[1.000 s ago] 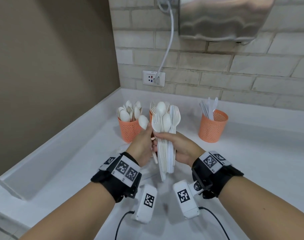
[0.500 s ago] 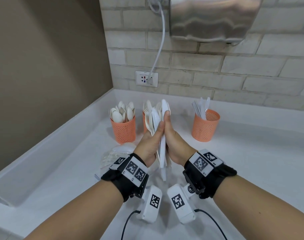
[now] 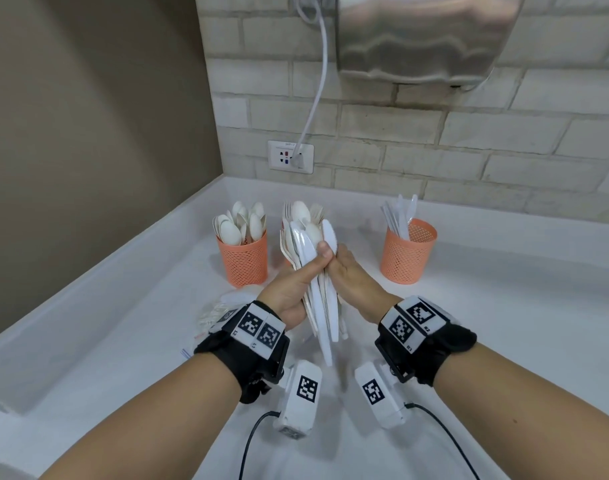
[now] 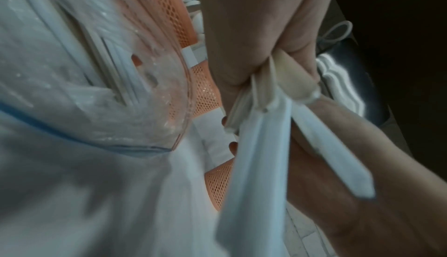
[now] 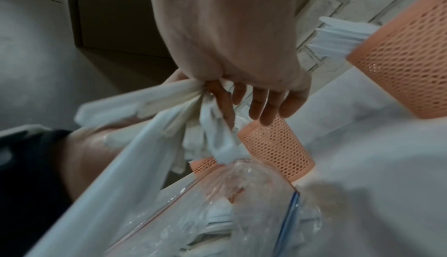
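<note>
Cutlery (image 3: pixel 318 299) held upright near the spoon cup (image 3: pixel 242 261); my left grip (image 3: pixel 289 291) clasps it, right grip (image 3: pixel 351 282) presses alongside, closure unclear to me.

spoon cup (image 3: pixel 242 259) left, knife cup (image 3: pixel 407 254) right, cutlery bundle (image 3: pixel 325 317) between, nearer.
</note>
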### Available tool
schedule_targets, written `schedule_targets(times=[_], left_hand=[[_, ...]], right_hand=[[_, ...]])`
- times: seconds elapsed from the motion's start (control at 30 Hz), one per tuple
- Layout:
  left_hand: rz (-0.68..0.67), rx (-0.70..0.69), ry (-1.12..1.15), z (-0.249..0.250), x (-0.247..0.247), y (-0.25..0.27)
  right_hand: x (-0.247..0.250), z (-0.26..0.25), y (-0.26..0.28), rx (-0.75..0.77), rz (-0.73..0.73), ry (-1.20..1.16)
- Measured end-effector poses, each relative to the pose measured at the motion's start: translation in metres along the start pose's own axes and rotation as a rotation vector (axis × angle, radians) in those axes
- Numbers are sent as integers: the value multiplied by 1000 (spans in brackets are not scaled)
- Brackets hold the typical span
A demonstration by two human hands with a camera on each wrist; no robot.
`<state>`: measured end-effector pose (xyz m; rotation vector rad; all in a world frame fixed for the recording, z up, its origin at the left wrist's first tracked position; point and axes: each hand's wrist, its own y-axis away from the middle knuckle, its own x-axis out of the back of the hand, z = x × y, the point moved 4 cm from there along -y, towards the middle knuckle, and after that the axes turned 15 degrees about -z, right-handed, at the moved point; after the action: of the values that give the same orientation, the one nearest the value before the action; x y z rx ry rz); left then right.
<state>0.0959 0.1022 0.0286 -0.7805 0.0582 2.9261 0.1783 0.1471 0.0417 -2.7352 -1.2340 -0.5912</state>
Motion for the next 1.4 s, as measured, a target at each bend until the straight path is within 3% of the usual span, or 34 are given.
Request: schedule_targets(times=[0.1,0.17,0.23,0.37,0.47,0.57,0.67,0.83,1.0,1.13,1.27,1.4], left_hand=[[-54,33,52,-1,-2,0],[-64,41,78,0,-3,0],[-48,16,95,1,-1,0],[-14,7,143,3,3,-4],[14,-16,146,4,4,-7],[76,-78,127,7,7,-8],[130,-130,109,10,9,-8],[149,-192,132,16,5,-7],[110,-190,176,16,1,-9],[60,-167,117,10,-2,-7],[14,-170,85,11,-7,-6],[88,-198,63,8,-5,-11]], right_hand=[[5,1,-1,92,155,-71],[11,-2,1,188,301,15],[13,-6,2,235,335,132],[11,-11,3,184,259,270],[15,-16,3,143,266,155],[22,-29,9,213,311,-45],[18,-39,16,278,196,-48],[4,-29,15,222,-14,114],[9,-30,16,267,89,295],[8,-27,14,195,144,502],[12,-19,13,130,68,302],[12,-15,14,98,57,210]])
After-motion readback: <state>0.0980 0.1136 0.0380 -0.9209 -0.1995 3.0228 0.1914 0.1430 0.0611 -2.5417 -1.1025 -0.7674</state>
